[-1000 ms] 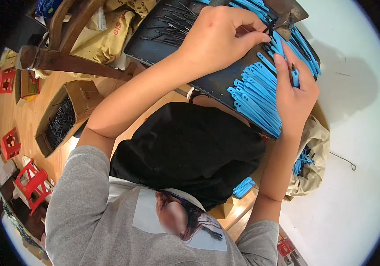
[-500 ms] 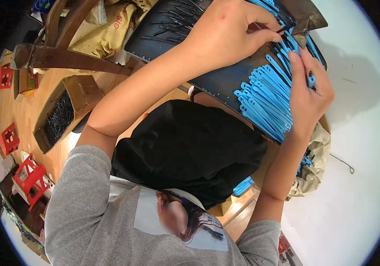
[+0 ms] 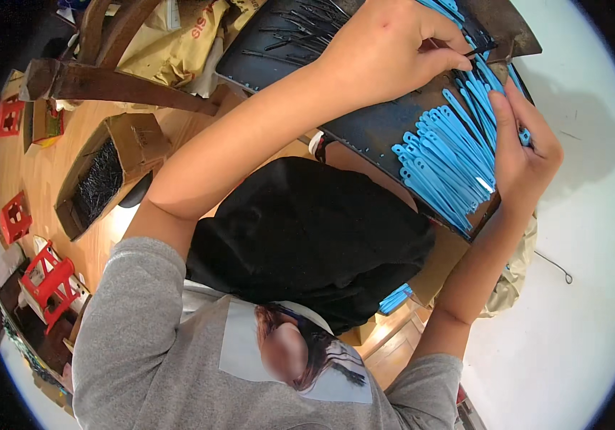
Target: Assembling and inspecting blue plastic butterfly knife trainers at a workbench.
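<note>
Both my hands are over the far right part of a dark tray [image 3: 365,136]. My left hand [image 3: 397,57] is closed in a pinch on a slim black plastic strip [image 3: 482,50]. Close beside it, my right hand [image 3: 530,147] is closed round a flat light-blue plastic strip [image 3: 525,135], whose end pokes out by the fingers. Below the hands, a heap of similar blue strips [image 3: 440,154] with holed ends lies in the tray. Thin black strips [image 3: 300,32] are scattered in its far left part. Whether the two held pieces touch, I cannot tell.
A white wall [image 3: 594,236] runs along the right, with a beige paper bag [image 3: 514,276] beside the tray. Wooden furniture [image 3: 121,84] and a yellow bag [image 3: 175,54] stand left. A cardboard box [image 3: 139,140] of black pieces and red stools [image 3: 49,287] are on the floor.
The tray and both hands sit slightly farther right in the picture. The black strip in my left hand now shows more plainly, pointing right above my right hand.
</note>
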Available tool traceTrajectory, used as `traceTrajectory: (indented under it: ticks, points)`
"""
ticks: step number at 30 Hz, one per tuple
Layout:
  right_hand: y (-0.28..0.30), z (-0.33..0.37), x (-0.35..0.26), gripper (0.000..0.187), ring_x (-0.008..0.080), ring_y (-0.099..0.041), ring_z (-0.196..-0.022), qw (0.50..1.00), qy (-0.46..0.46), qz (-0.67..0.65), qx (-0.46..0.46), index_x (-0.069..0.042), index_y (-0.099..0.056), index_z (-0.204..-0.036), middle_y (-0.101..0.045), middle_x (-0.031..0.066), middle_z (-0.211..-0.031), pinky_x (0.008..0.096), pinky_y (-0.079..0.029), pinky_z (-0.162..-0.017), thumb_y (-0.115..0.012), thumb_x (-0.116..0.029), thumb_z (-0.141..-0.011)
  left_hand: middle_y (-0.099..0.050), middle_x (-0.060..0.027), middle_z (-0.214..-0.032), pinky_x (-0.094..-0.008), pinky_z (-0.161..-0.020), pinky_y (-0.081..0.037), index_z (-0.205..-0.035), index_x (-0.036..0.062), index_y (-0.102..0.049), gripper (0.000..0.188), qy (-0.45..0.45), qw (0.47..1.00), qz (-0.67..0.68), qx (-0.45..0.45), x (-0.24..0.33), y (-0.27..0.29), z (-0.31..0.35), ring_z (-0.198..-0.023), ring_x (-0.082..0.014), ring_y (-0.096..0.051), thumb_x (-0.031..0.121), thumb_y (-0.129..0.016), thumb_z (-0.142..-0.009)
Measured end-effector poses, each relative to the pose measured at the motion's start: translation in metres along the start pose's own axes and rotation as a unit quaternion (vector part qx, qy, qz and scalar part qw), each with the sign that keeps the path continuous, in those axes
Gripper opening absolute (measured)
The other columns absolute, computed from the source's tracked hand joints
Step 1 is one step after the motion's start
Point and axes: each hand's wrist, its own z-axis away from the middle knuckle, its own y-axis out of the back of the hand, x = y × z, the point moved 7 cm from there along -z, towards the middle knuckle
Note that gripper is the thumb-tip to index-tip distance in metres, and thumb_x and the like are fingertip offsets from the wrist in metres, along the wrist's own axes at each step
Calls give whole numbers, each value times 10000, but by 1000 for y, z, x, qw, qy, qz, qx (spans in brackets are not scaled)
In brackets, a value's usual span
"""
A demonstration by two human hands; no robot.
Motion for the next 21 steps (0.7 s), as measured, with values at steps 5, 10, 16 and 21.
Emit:
traceTrajectory:
  ticks: [5,10,16,21]
  points:
    - [-2,-2,3,226,88,-544,-727,999,-25,19,-24,16,-612,-929,-625,82,-805,200,-420,-688,-639,-84,-728,-573,-165,-629,-290,-495,-438,-710,-51,-588,122,-5,1000,6,-3,-1,-1,-1,-555,-267,-573,68,-612,-703]
    - [-4,4,6,233,63,-512,-609,999,14,-25,32,-5,-622,-910,-608,46,-701,189,-417,-597,-665,-70,-691,-572,-163,-627,-290,-494,-436,-707,-52,-586,122,-8,1000,-1,0,0,-1,-1,-551,-265,-571,67,-610,-703]
    - [-17,15,15,209,42,-429,-565,988,-99,-109,50,30,-614,-833,-534,-15,-632,163,-351,-518,-668,-131,-712,-562,-156,-605,-287,-486,-430,-693,-56,-579,140,31,998,40,-32,-2,-2,-1,-536,-264,-562,76,-626,-689]
    - [-23,16,3,234,34,-356,-544,981,-127,-139,45,43,-588,-774,-465,-40,-587,162,-287,-467,-674,-166,-711,-565,-138,-607,-265,-486,-427,-713,-44,-584,132,51,993,21,-101,4,-7,-1,-534,-234,-559,74,-633,-680]
